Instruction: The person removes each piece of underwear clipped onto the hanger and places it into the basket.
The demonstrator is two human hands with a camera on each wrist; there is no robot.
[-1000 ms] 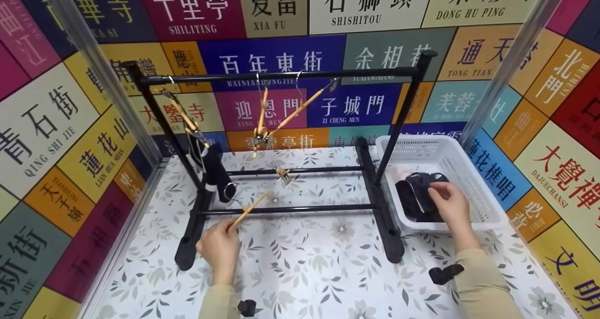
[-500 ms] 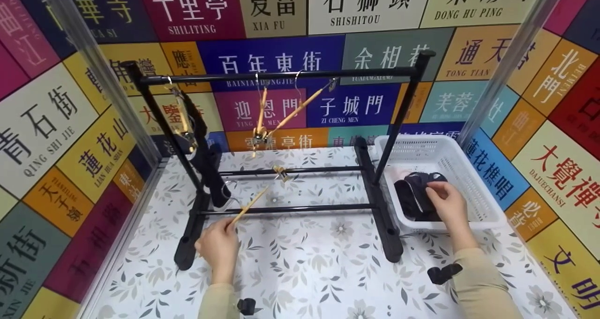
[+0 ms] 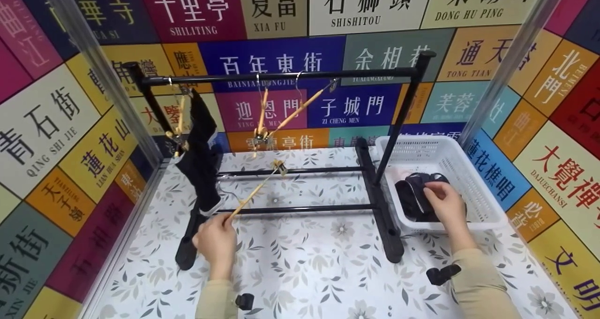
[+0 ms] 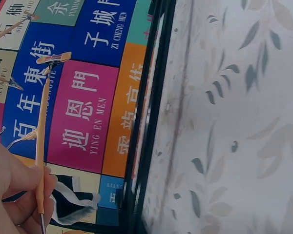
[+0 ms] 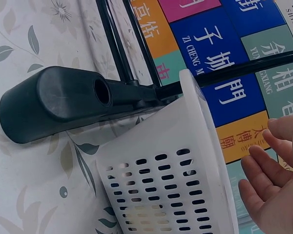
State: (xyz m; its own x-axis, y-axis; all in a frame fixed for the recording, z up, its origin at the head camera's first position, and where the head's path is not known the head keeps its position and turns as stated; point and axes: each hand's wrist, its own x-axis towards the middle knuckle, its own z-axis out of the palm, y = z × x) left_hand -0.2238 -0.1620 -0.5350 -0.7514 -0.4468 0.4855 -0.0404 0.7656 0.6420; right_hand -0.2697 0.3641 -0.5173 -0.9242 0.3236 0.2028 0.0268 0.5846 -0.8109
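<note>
The wooden hanger (image 3: pixel 251 199) is out in front of the black rack (image 3: pixel 365 73), slanting upward from the left hand (image 3: pixel 216 240), its far clip (image 3: pixel 280 167) ending before the lower bars. From the head view I mostly get the back of that hand; the left wrist view shows thumb and fingers closed round the stick, the end beyond them running down out of sight. Behind them there is a scrap of black-and-white cloth.

The right hand (image 3: pixel 447 206) is over the white basket (image 3: pixel 422 155). From above, its thumb and forefinger look nearly together beside the dark clothes (image 3: pixel 412 199); the right wrist view shows fingers loosely curved, a gap to the thumb and nothing between. That view gives the basket's slotted wall and the rack's foot (image 5: pixel 71 105) instead, hiding the clothes.

Half a second ago, the black garment (image 3: pixel 199 169) at the rack's left end hung narrower; it has swung round and shows broader now, down close to the left hand. That hand and its hanger have shifted only slightly, while the right hand is practically where it was.
</note>
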